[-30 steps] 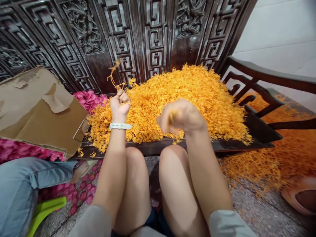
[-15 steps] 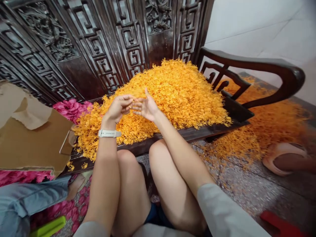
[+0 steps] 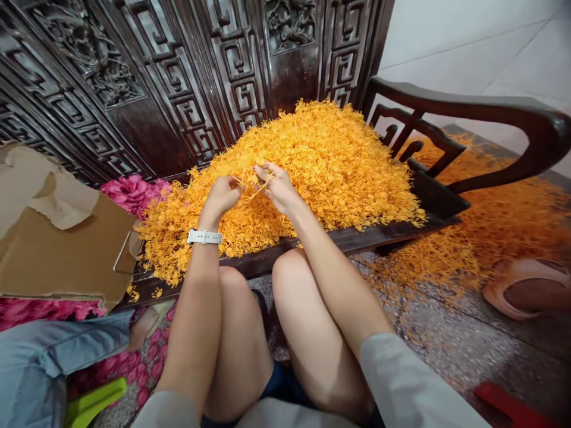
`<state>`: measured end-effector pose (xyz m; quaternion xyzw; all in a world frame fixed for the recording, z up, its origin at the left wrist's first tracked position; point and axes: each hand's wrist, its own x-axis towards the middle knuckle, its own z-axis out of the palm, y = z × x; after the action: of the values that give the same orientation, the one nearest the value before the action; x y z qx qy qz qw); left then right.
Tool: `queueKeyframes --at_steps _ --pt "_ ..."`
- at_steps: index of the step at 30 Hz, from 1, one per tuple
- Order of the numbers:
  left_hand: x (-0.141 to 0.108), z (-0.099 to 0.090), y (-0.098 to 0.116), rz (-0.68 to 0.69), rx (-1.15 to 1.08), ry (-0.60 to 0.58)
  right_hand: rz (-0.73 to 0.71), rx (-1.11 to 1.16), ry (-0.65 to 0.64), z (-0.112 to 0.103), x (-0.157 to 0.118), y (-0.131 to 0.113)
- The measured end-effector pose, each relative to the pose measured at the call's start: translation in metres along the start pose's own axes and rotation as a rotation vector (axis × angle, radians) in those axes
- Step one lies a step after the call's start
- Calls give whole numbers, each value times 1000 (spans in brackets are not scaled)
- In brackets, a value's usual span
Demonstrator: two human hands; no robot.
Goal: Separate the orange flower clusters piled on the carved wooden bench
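A large heap of orange-yellow artificial flower pieces point(image 3: 330, 160) with thin, curled tips covers the dark wooden bench point(image 3: 357, 238) before me. Over its near left side, my left hand point(image 3: 225, 194), with a white watch band on the wrist, pinches one end of a spindly yellow flower piece point(image 3: 255, 189). My right hand point(image 3: 277, 185) has its fingers closed on the other side of that piece. Its thin strands spread between both hands. Parts of the fingers blend into the heap behind, so their exact grip is hard to see.
A torn cardboard box point(image 3: 57, 238) stands at left, with pink artificial flowers point(image 3: 131, 193) behind it. The bench's curved armrest point(image 3: 473, 101) rises at right. More orange pieces point(image 3: 513, 214) lie beyond it, near another person's foot in a sandal point(image 3: 530, 288). Someone's jeans-clad leg point(image 3: 57, 351) is lower left.
My right hand has gone from spread fingers to gripping the flower piece, whose strands now show between my hands. The whole view has shifted slightly.
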<state>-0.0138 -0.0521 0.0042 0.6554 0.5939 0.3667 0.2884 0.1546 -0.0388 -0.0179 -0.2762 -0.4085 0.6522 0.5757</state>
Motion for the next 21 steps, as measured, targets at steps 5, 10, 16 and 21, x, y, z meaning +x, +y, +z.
queueKeyframes --at_steps 5,10,16,21 --pt "-2 -20 18 -54 -344 142 -131 -128 94 -1 6 2" --pt "-10 -24 29 -129 -432 33 -256 -404 92 -2 6 1" --pt "-9 -3 24 -118 -466 -21 -427 -644 -35 -3 7 3" --pt "6 0 9 -97 -595 338 -293 -542 49 -6 14 9"
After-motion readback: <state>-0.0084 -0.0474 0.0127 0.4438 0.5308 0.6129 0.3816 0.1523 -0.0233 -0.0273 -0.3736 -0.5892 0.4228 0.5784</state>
